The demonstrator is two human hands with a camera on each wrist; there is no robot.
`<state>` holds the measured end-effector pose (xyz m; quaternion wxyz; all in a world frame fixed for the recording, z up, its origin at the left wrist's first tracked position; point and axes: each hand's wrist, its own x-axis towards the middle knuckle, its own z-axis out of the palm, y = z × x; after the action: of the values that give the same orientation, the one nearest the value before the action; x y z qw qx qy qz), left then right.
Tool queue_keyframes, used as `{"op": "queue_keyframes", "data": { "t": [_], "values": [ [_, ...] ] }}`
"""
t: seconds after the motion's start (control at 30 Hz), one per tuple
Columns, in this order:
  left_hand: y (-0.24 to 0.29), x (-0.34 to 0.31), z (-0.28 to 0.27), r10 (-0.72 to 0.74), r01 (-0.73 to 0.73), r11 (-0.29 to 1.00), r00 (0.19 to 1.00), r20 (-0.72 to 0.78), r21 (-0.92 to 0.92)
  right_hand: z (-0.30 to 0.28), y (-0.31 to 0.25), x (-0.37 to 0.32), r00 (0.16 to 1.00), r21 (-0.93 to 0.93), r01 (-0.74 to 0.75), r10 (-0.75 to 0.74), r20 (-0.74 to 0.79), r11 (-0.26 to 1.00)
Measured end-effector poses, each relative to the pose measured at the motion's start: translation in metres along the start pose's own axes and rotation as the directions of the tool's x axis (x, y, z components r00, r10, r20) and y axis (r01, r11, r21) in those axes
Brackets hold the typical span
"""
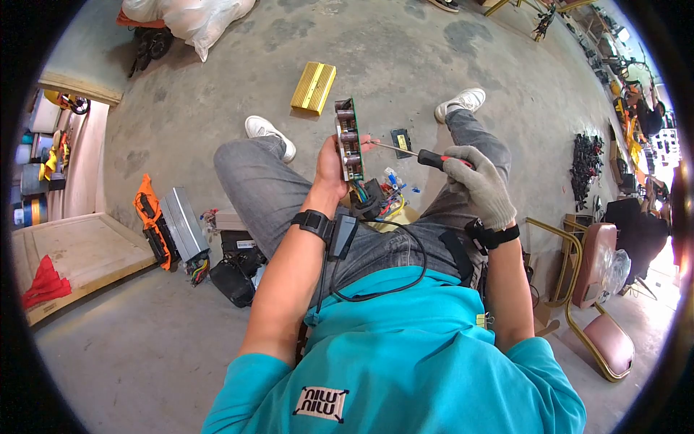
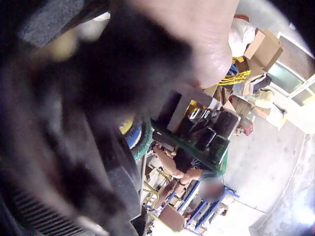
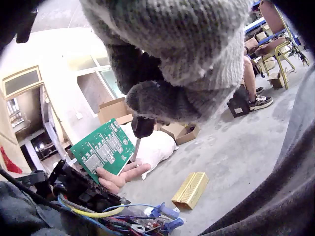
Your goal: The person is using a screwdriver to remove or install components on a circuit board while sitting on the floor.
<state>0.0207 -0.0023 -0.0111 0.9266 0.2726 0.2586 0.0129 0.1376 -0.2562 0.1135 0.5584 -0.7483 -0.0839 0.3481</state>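
Note:
My bare left hand (image 1: 330,168) holds a green circuit board (image 1: 349,137) on edge, fingers along its lower side. Large cylindrical components line one face; in the right wrist view the green solder side (image 3: 104,149) shows. My right hand (image 1: 483,189), in a grey knit glove, grips a screwdriver (image 1: 431,158) by its black and red handle. The screwdriver's shaft points at the board's edge, its tip right at my left fingertips. Coloured wires with blue connectors (image 3: 167,212) hang below the board, over my lap. Blurred dark gear hides most of the left wrist view.
On the floor ahead lie a gold finned metal case (image 1: 314,88) and a small black module (image 1: 401,143). A silver metal case (image 1: 183,223) and an orange-black part (image 1: 150,220) are at my left. Gold-framed chairs (image 1: 603,346) stand at the right. Another person (image 3: 248,78) sits further off.

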Motion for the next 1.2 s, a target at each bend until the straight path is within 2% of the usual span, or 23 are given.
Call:
{"op": "queue_keyframes", "data": {
  "t": [0.07,0.23,0.57,0.77,0.83,0.87,0.93,1.07,1.13,1.2],
  "values": [
    [-0.002,0.003,-0.004,0.004,-0.004,1.0,1.0,0.023,0.005,0.002,-0.001,0.0,1.0,-0.038,0.015,-0.015,-0.002,0.999],
    [-0.003,0.003,0.002,0.034,-0.032,0.999,0.996,-0.081,0.026,0.006,-0.007,-0.001,1.0,-0.047,-0.002,0.003,0.009,0.999],
    [-0.004,0.005,-0.001,0.028,-0.026,0.999,0.997,-0.066,0.02,0.005,-0.001,0.003,0.999,-0.074,0.038,-0.039,-0.006,0.997],
    [-0.004,0.004,0.001,0.026,-0.024,0.999,0.996,-0.083,0.025,0.006,-0.004,0.002,0.998,-0.143,0.05,-0.056,-0.037,0.988],
    [-0.003,0.003,0.003,0.03,-0.026,0.999,0.996,-0.09,0.048,0.006,-0.006,0.001,0.995,-0.268,0.071,-0.087,-0.05,0.961],
    [-0.003,0.003,0.003,0.029,-0.025,0.999,0.996,-0.09,0.047,0.007,-0.005,0.0,0.995,-0.268,0.07,-0.086,-0.05,0.961],
    [-0.003,0.002,0.005,0.038,-0.032,0.997,0.996,-0.086,0.077,0.01,-0.005,0.0,0.962,-0.46,0.205,-0.265,-0.069,0.864],
    [-0.005,0.003,0.01,0.057,-0.045,0.994,0.991,-0.119,0.097,0.021,-0.018,-0.004,0.926,-0.48,0.312,-0.375,-0.038,0.82],
    [-0.004,0.002,0.011,0.06,-0.046,0.992,0.991,-0.119,0.118,0.029,-0.026,-0.008,0.888,-0.558,0.363,-0.458,-0.033,0.746],
    [-0.003,0.0,0.014,0.054,-0.04,0.994,0.99,-0.132,0.105,0.038,-0.025,-0.008,0.861,-0.561,0.409,-0.509,-0.025,0.719]
  ]
}}
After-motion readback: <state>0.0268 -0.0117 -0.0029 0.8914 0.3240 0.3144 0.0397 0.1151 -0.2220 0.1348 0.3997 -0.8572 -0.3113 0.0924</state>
